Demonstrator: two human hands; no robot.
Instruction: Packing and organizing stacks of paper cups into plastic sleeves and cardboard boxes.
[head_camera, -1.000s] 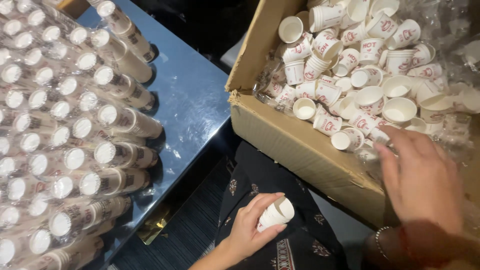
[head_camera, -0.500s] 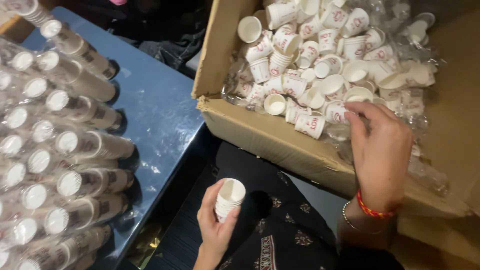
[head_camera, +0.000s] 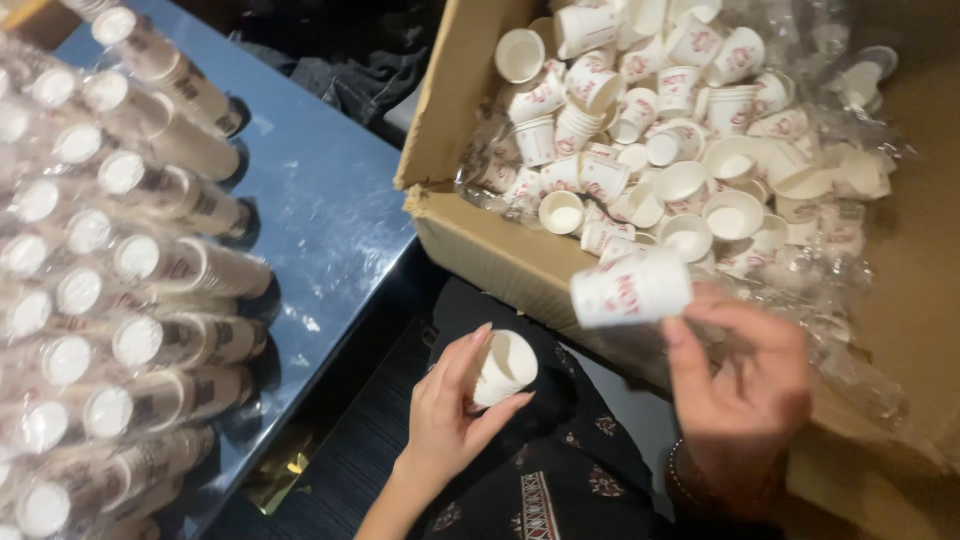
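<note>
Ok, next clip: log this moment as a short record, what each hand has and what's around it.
left hand: holds a small white paper cup, mouth up and tilted, over the lap
right hand: fingers pinch a printed cup lying sideways, in front of the box
box: cardboard, open, full of loose cups on clear plastic
table: blue, shiny, left of the box
sleeves: wrapped cup stacks lying in rows on the table
wrist: bracelet on the right

Wrapped cup stacks (head_camera: 150, 260) on table (head_camera: 330, 210) at left – loose cups (head_camera: 680, 130) in box (head_camera: 500, 250) at right.
</note>
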